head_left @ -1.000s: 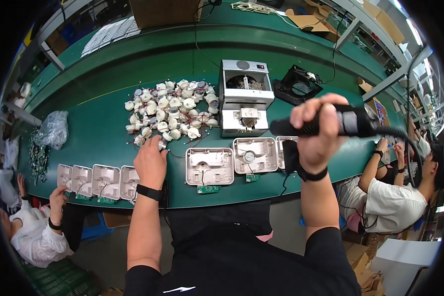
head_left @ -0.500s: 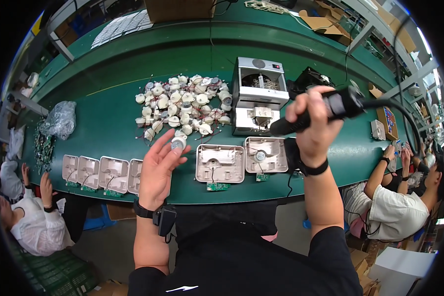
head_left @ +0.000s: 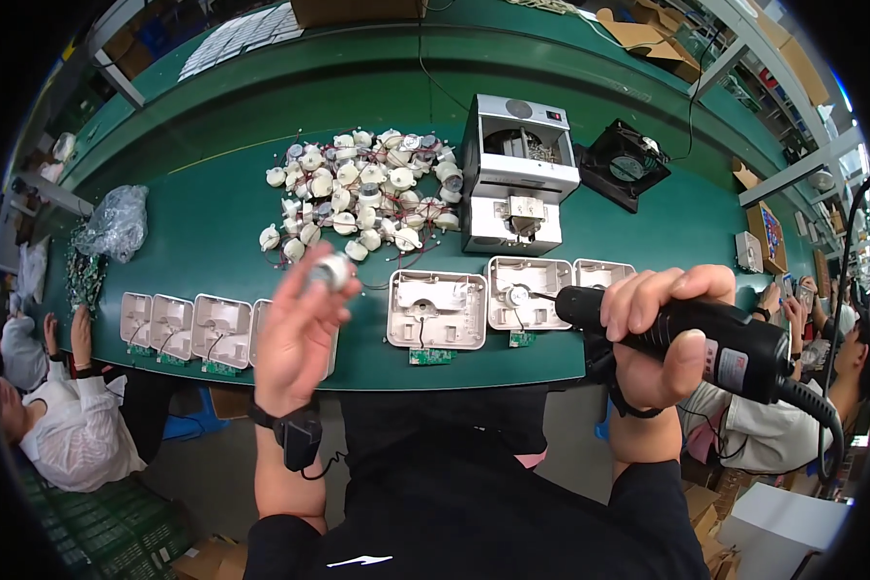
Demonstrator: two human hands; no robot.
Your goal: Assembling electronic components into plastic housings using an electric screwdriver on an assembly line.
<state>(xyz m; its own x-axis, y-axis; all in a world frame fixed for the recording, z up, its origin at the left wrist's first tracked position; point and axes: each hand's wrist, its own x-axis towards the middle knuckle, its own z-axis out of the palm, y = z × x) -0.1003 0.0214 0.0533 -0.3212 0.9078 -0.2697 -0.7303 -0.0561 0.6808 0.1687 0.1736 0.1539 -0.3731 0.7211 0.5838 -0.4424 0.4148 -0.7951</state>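
Observation:
My left hand (head_left: 298, 338) is closed on a small round motor (head_left: 333, 272) with a white body and silver end, blurred by motion, left of the open housings. My right hand (head_left: 648, 298) grips a black electric screwdriver (head_left: 744, 350), its thin bit pointing left over a beige plastic housing (head_left: 561, 266) with a round part (head_left: 517, 296) seated in it. Left of that lies another open housing (head_left: 469, 333), a green circuit board (head_left: 432, 357) at its near edge. A third housing (head_left: 621, 270) is partly hidden behind the screwdriver.
A heap of white motors (head_left: 362, 193) with wires lies toward the back. Beside it stands a grey screw feeder machine (head_left: 522, 174), then a black fan-like unit (head_left: 626, 164). More housings (head_left: 222, 333) line the left front edge. Co-workers (head_left: 77, 425) sit at both sides.
The screwdriver has swung down and right, now level with its bit over a housing. My left hand has moved slightly left with the motor. A third housing now shows at the right.

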